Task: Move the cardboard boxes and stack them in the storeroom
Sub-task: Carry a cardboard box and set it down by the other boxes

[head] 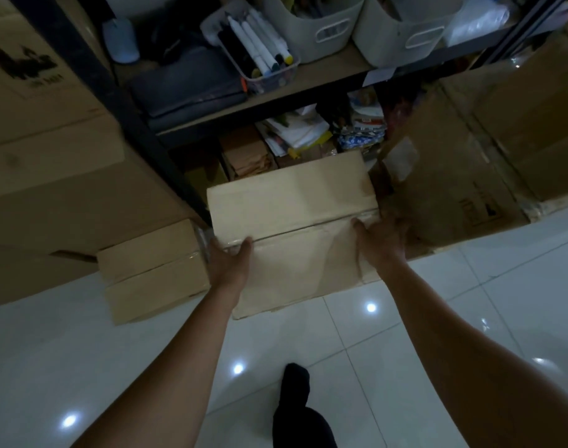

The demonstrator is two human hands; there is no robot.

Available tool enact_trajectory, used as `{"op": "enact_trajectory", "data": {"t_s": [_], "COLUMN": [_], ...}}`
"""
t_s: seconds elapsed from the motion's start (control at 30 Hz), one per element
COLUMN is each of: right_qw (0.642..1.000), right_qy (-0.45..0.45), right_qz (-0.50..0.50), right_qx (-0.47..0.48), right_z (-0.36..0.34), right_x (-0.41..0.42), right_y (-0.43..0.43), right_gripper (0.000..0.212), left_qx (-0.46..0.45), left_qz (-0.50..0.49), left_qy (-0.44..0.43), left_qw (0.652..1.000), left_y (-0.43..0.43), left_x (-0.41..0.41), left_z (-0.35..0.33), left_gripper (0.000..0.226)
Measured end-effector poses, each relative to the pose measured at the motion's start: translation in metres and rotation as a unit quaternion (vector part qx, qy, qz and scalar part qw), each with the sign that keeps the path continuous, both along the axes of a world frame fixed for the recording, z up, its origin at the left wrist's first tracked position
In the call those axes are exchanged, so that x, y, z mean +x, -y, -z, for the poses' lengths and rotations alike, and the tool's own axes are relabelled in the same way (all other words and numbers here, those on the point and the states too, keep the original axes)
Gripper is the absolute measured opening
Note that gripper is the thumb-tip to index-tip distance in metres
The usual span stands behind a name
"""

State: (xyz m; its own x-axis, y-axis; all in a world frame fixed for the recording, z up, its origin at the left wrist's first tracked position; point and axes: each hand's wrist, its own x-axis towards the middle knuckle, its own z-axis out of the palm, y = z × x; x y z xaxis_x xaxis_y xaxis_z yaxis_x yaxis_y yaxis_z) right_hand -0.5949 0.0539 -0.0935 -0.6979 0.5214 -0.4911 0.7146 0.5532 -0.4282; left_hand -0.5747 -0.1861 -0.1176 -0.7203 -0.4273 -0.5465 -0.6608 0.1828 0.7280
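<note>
Cardboard box point(292, 202) at 12 o'clock — stiff, probably light — is clasped at opposite side edges by left hand point(227, 257) and right hand point(382, 244).

Dim, soft picture; ceiling lights glare as 4 spots on the glossy floor point(437, 367), edges bowed

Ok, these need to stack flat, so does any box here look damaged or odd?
Yes. The box gripped by the left hand and right hand has a creased, buckled near face beside the right hand, and its bottom edge looks ragged. The big box at left shows a lifted flap low down.
</note>
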Motion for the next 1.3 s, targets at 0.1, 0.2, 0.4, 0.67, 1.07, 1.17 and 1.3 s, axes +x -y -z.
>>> {"op": "enact_trajectory", "data": {"t_s": [0.1,0.2,0.4,0.67,1.07,1.17,1.3], "right_qw": [0.999,0.994,0.991,0.988,0.978,0.976,0.981], "right_qy": [-0.040,-0.073,-0.060,-0.014,-0.055,-0.097,-0.080], "right_qz": [-0.021,-0.070,-0.101,-0.135,-0.190,-0.184,-0.173], "right_qx": [-0.023,-0.035,-0.068,-0.070,-0.073,-0.070,-0.037], "right_z": [-0.033,-0.065,-0.063,0.032,0.200,0.219,0.230], "right_x": [0.008,0.021,0.066,0.088,0.026,0.025,0.022], "right_y": [0.043,0.099,0.227,0.338,0.370,0.372,0.379], "right_gripper": [0.071,0.063,0.053,0.055,0.049,0.048,0.057], "left_qx": [-0.036,-0.058,-0.077,-0.084,-0.055,-0.060,-0.065], "left_qz": [-0.009,-0.014,-0.051,-0.046,-0.044,-0.033,-0.019], "left_qy": [-0.008,-0.031,-0.044,-0.014,-0.070,-0.081,-0.070], "left_qw": [0.999,0.998,0.995,0.995,0.995,0.994,0.995], "left_y": [0.048,0.107,0.235,0.353,0.396,0.402,0.405], "left_x": [0.018,0.041,0.101,0.122,0.068,0.055,0.043], "left_z": [-0.024,-0.044,-0.043,0.027,0.201,0.212,0.223], "left_gripper": [0.077,0.079,0.075,0.072,0.040,0.044,0.055]}}
